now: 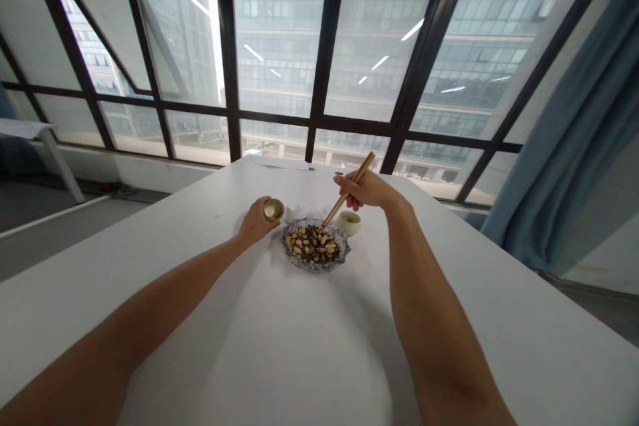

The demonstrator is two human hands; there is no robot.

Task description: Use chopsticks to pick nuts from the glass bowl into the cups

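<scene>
Left hand (257, 221): fingers curled round 1 small cup (273, 210), tilted; a slackened grip could drop it. Right hand (363, 188): closed on 2 chopsticks (335, 208), tips among mixed nuts (299, 243). Nuts: in 1 glass bowl (344, 256), between the hands, on their near side. Pale cup (349, 223): 1, upright, just below the right hand; a low wrist sweep could knock it. Further risk: nuts slipping out, should the chopsticks cross or pinch unevenly.

One bowl (317, 267) stood on one worktop (274, 346). Two cups (349, 225) flanked the bowl, one each side. Two chopsticks (363, 166) reached it from the right; two hands (255, 221) were near it, one left, one right.
</scene>
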